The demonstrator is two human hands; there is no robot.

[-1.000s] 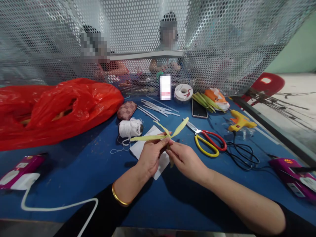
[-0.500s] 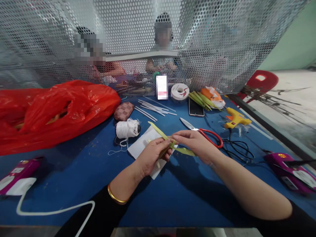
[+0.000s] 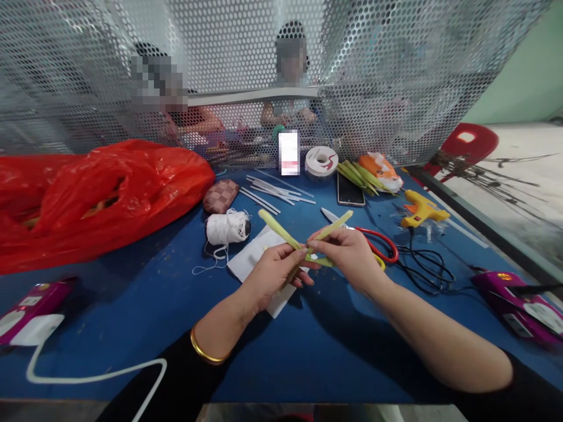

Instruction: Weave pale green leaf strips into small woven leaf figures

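My left hand (image 3: 279, 272) pinches a pale green leaf strip (image 3: 277, 227) between thumb and fingers; the strip's end points up and away to the left. My right hand (image 3: 352, 252) has thumb and fingertips closed on another green leaf strip (image 3: 335, 225), which slants up to the right. The strips meet at my fingertips, and the join is partly hidden by them. A further green piece runs below my right fingers. Under the hands lies a white sheet of paper (image 3: 246, 258). Scissors with red handles (image 3: 387, 239) rest just beyond my right hand, partly covered by it.
Left of the paper are a white thread spool (image 3: 224, 228) and a checkered pouch (image 3: 220, 196). White sticks (image 3: 275, 190), a ribbon roll (image 3: 321, 161), a phone (image 3: 350, 192) under green leaves (image 3: 358, 176) lie behind. A yellow glue gun (image 3: 422, 210) sits right, a red bag (image 3: 167, 176) left.
A green strip now stands up to the right from my right fingertips. My right hand has turned, and my left fingers have opened out a little below the strips.
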